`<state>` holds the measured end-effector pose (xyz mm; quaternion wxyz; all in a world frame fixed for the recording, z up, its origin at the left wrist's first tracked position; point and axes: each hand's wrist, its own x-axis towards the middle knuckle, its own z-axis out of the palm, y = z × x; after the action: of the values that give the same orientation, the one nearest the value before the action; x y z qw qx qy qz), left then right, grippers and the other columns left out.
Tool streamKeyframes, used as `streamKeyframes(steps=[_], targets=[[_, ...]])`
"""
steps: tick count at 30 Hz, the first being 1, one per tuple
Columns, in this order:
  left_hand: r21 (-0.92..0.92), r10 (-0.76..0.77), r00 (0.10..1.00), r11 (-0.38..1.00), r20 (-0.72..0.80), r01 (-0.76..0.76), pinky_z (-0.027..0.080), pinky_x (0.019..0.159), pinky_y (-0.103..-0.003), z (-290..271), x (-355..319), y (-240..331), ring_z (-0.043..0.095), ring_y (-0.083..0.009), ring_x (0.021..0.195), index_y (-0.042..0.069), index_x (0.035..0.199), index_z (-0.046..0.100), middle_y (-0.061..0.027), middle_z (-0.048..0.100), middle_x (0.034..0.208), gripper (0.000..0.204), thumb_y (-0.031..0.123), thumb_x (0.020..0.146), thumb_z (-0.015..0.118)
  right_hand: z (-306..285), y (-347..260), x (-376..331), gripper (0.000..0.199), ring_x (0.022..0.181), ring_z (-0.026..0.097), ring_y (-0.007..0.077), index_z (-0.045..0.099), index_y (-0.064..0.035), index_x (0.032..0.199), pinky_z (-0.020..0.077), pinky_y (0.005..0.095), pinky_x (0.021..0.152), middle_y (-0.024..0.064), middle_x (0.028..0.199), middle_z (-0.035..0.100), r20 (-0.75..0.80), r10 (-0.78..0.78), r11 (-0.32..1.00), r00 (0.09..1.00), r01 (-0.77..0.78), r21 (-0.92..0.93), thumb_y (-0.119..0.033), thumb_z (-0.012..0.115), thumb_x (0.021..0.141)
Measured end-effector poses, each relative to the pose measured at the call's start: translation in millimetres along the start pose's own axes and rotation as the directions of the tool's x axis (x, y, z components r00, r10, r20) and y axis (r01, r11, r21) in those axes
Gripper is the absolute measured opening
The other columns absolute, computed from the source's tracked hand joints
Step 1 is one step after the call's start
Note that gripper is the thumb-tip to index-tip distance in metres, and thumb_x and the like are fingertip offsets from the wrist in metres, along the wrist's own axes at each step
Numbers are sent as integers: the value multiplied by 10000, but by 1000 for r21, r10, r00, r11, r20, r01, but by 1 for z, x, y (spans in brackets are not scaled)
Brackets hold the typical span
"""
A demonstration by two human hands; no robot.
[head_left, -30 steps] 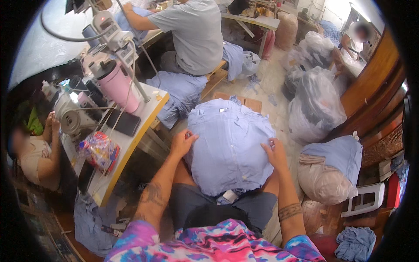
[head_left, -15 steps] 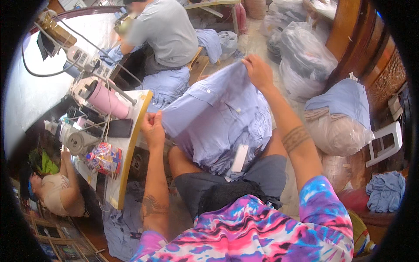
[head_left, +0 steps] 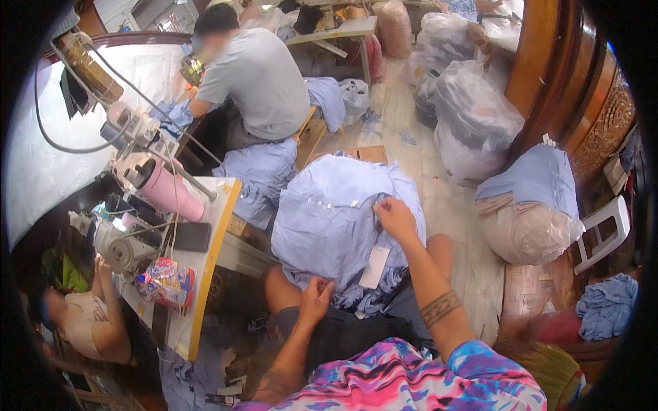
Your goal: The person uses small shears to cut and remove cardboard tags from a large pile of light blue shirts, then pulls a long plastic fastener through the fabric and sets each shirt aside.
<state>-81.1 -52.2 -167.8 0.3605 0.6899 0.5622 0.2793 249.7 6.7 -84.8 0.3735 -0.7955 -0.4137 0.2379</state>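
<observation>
A light blue shirt (head_left: 322, 205) with a row of small white buttons lies spread over a heap of blue garments (head_left: 411, 185) before my knees. With bent fingers, my left hand (head_left: 317, 300) pinches the shirt's near edge. My right hand (head_left: 395, 218) has its fingertips closed on the cloth at the right, past the buttons. Between the two hands a blank-looking white tag (head_left: 373, 267) lies on the heap's near side.
At left stands a yellow-edged table (head_left: 218, 257) with a pink tumbler (head_left: 171, 195), a phone (head_left: 192, 235) and a plastic packet (head_left: 168, 282). A person (head_left: 257, 79) sits ahead. Stuffed plastic bags (head_left: 476, 116), a wrapped bundle (head_left: 528, 205) and a white stool (head_left: 603, 233) stand at right.
The shirt, held up and stretched between my hands before, now lies flat on the heap. Both hands have come down and toward me, the left one also to the right.
</observation>
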Motion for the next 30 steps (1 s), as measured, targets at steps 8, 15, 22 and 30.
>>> streamKeyframes(steps=[8,15,22,30], targets=[[-90,-19,991,995,133,31,475,629,-429,-29,-18,83,602,-307,649,-7,907,649,-190,636,732,347,324,941,749,-18,-82,48,284,971,704,435,642,-74,985,523,540,836,219,1011,737,-252,-221,975,942,208,-78,-357,621,979],[-173,216,872,973,439,-153,523,696,-402,-19,-57,211,684,-286,747,12,1032,670,-165,703,833,389,384,952,752,-77,-125,69,296,860,683,420,638,-17,975,517,496,779,240,953,706,165,-386,890,908,319,327,-313,644,970],[220,-120,880,975,460,18,541,734,-420,-59,-48,123,722,-330,831,60,1096,721,-159,731,846,490,509,903,757,-63,-18,18,382,835,695,287,681,-9,996,528,401,744,170,913,730,-176,-391,917,903,366,-158,-388,701,951],[25,-89,981,996,175,86,464,604,-301,-91,3,151,595,-128,644,4,894,695,-76,656,714,284,251,867,834,-7,-6,20,590,890,723,358,694,23,1045,547,423,812,208,890,740,-163,52,994,985,-36,101,-556,676,937]])
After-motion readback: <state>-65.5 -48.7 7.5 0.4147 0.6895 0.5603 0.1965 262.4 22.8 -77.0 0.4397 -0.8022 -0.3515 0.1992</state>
